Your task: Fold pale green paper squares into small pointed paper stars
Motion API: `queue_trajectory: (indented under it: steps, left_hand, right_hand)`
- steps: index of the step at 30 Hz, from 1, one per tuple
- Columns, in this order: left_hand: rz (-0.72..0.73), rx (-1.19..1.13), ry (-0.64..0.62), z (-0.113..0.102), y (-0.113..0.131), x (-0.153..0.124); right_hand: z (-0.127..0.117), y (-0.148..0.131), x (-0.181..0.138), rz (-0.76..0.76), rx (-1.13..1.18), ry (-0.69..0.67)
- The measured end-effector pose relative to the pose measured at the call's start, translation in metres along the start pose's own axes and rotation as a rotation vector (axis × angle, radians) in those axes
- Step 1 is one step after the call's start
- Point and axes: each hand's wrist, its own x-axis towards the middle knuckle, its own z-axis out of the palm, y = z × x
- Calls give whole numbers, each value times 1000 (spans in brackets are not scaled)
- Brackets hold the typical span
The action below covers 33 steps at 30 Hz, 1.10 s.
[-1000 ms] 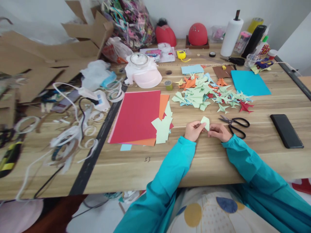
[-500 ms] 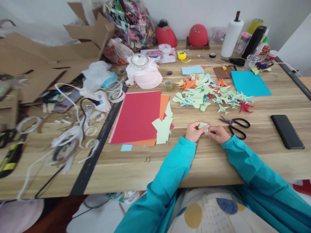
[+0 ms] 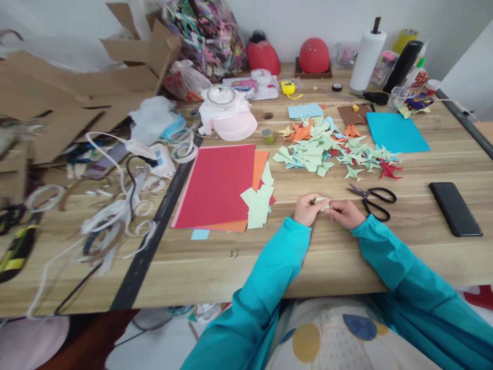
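My left hand point(image 3: 307, 209) and my right hand point(image 3: 347, 213) meet over the wooden table point(image 3: 331, 257), both pinched on a small pale green paper piece point(image 3: 322, 203) held low between them. The paper is folded small and mostly covered by my fingers. Black scissors point(image 3: 373, 198) lie just right of my right hand. A stack of cut pale green paper squares point(image 3: 258, 203) rests left of my left hand, on top of red paper sheets point(image 3: 215, 186) and an orange one.
A pile of folded paper shapes point(image 3: 335, 149) lies beyond my hands. A blue sheet point(image 3: 396, 132) and a black phone point(image 3: 455, 208) are to the right. Cardboard, tape rolls and cords point(image 3: 115, 205) clutter the left. A paper towel roll point(image 3: 366, 59) stands at the back.
The green paper stood up between my fingers a second ago; now it is folded down smaller and held lower. Both hands stayed in place.
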Motion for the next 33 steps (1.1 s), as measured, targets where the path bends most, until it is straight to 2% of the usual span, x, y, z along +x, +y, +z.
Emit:
queue_trajectory:
  steps: [10, 13, 18, 21, 24, 33]
  left_hand:
    - [119, 172, 64, 2, 8, -4]
    - [78, 143, 92, 3, 6, -3]
    - [-38, -1, 66, 3, 4, 0]
    - [-38, -60, 42, 2, 3, 1]
    - [-42, -55, 37, 1, 3, 1]
    - [-31, -33, 58, 1, 4, -1]
  right_hand:
    - [0, 0, -2, -33, -132, -32]
    - [0, 0, -1, -57, -160, -21]
    - [3, -2, 0, -69, -153, 56]
    - [4, -3, 0, -25, -62, 102]
    - [5, -2, -1, 9, 17, 91]
    - [5, -4, -2, 21, 40, 52]
